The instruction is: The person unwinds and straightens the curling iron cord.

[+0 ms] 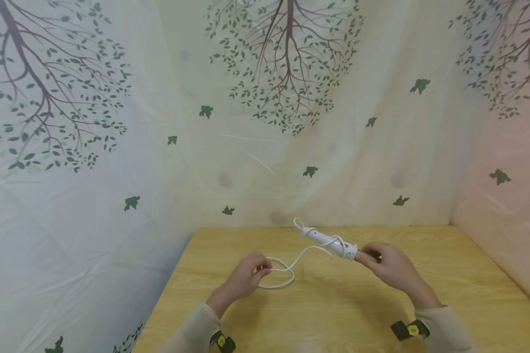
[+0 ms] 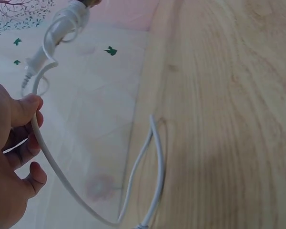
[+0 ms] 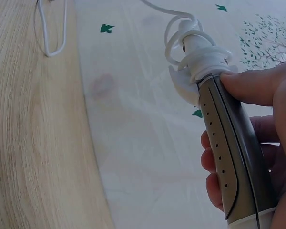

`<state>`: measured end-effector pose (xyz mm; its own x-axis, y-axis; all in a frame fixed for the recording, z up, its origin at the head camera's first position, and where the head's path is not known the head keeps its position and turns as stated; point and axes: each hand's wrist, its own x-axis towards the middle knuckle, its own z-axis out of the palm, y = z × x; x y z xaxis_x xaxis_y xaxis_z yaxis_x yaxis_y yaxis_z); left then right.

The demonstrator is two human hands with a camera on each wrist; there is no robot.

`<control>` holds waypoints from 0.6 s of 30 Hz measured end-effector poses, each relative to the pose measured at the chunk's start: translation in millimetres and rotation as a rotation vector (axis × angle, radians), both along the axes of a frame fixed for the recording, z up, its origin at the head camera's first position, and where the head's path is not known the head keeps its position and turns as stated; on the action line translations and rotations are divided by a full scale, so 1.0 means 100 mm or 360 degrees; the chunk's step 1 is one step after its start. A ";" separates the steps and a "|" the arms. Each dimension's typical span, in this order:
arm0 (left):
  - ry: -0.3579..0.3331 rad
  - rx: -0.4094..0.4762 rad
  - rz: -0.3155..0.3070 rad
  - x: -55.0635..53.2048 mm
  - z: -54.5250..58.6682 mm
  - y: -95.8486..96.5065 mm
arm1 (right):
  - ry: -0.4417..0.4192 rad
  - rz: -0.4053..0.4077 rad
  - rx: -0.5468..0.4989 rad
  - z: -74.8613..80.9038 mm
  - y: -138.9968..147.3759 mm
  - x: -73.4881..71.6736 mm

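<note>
A hair straightener (image 1: 324,239) with a white handle is held above the table, its white cord (image 3: 193,33) wound loosely about the handle. In the right wrist view my right hand (image 1: 395,267) grips its grey-brown, dotted barrel (image 3: 229,152), thumb near the joint with the white part. My left hand (image 1: 247,275) pinches a loose stretch of the cord (image 2: 57,169) between thumb and fingers. From there the cord runs up to the straightener, and a loop of it (image 1: 279,287) hangs low by the table. The plug cannot be made out.
The wooden table (image 1: 318,314) lies under both hands. Behind it and on both sides hang pale cloth walls (image 1: 256,162) printed with trees and green leaves. Dark bands with a yellow mark sit at both sleeves (image 1: 441,326).
</note>
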<state>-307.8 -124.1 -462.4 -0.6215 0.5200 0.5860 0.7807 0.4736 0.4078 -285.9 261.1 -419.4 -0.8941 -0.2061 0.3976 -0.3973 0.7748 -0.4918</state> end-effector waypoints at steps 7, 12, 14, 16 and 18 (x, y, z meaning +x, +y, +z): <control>-0.0095 -0.0226 -0.0025 0.02 -0.12 0.04 | 0.0058 0.0046 -0.0105 0.09 -0.03 0.07; -0.0234 -0.0337 -0.0003 0.03 -0.19 0.05 | 0.0082 0.0099 -0.0126 0.15 -0.08 0.12; -0.0250 -0.0381 0.0026 0.02 -0.22 0.05 | 0.0097 0.0136 -0.0138 0.16 -0.09 0.14; -0.0247 -0.0423 0.0048 0.01 -0.25 0.05 | 0.0122 0.0181 -0.0156 0.17 -0.11 0.16; -0.0242 -0.0457 0.0065 0.01 -0.27 0.04 | 0.0153 0.0240 -0.0168 0.18 -0.13 0.18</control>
<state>-307.0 -119.6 -489.4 -0.7143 0.6236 0.3178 0.6992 0.6156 0.3635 -267.7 248.1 -401.3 -0.8133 -0.2873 0.5059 -0.5537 0.6492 -0.5215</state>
